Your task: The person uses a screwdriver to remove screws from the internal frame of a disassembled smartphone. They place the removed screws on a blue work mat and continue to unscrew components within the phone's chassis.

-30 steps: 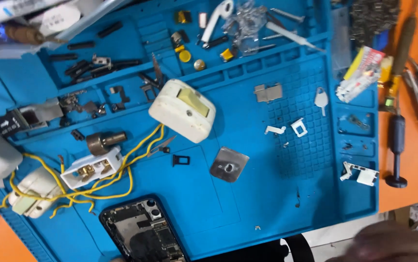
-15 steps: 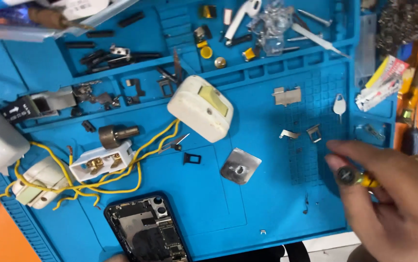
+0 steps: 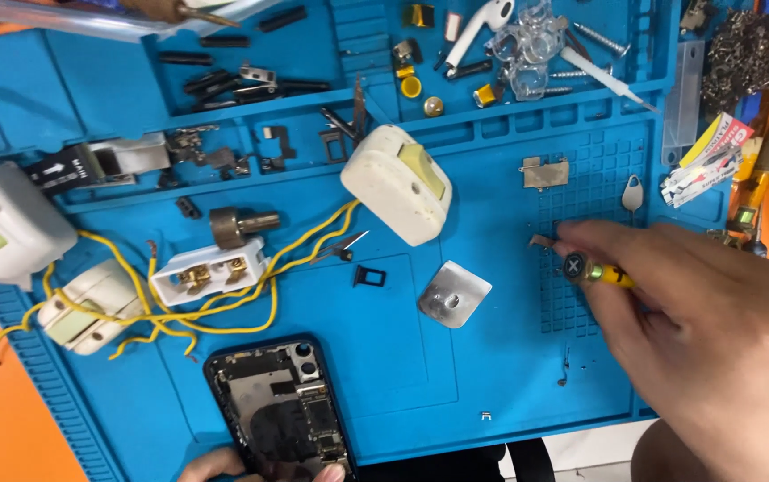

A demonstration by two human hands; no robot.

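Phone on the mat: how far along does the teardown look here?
Done: the phone lies open with its boards bare, and small brackets and a metal plate lie loose on the blue mat. In hand: the right hand holds a small screwdriver over the mat's grid; the left hand touches the phone's lower edge. Left: the boards are not yet out.

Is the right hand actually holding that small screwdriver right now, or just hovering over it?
Touching. The head view shows the right hand pinching the yellow-handled screwdriver, its fingertips closed around the shaft just behind the cap.
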